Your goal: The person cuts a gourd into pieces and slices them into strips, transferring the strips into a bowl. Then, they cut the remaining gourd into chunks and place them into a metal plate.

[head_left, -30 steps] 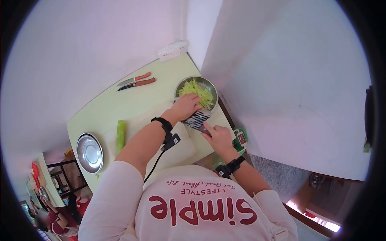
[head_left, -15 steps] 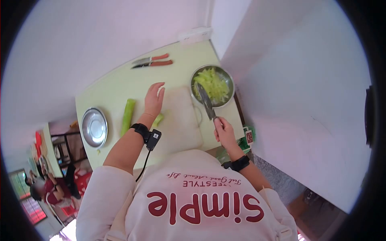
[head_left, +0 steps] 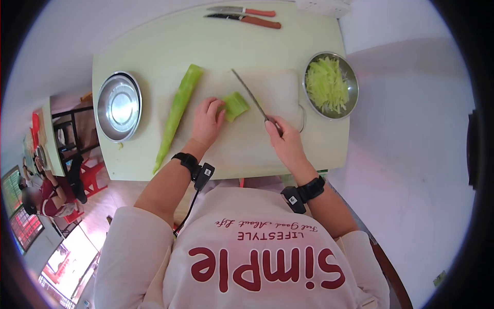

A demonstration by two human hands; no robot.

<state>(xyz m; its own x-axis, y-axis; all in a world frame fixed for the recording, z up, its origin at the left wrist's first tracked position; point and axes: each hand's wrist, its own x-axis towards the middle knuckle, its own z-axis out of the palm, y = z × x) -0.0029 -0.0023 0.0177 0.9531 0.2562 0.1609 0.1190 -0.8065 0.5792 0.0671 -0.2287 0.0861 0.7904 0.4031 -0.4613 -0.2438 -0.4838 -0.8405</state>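
Note:
My right hand (head_left: 284, 142) is closed round the handle of a dark-bladed knife (head_left: 249, 90), whose blade points up and left over the white cutting board (head_left: 278, 85). Pale green cut vegetable pieces (head_left: 236, 106) lie on the board, left of the blade. My left hand (head_left: 208, 122) is at their left edge, fingers curled, its fingertips next to the pieces; whether it grips them is unclear. A long peeled green stalk (head_left: 179, 110) lies slantwise to the left of that hand. At the right, a steel bowl (head_left: 352, 87) holds shredded green vegetable (head_left: 325, 86).
Steel bowls (head_left: 119, 106), one nested in another, stand at the table's left side. Two knives with reddish handles (head_left: 260, 20) lie at the far edge. A wall rises at the right. At the far left, people are by another table.
The view has shifted. My right hand and the knife have moved from over the shredded-vegetable bowl to above the board. My left hand has come down beside the cut pieces.

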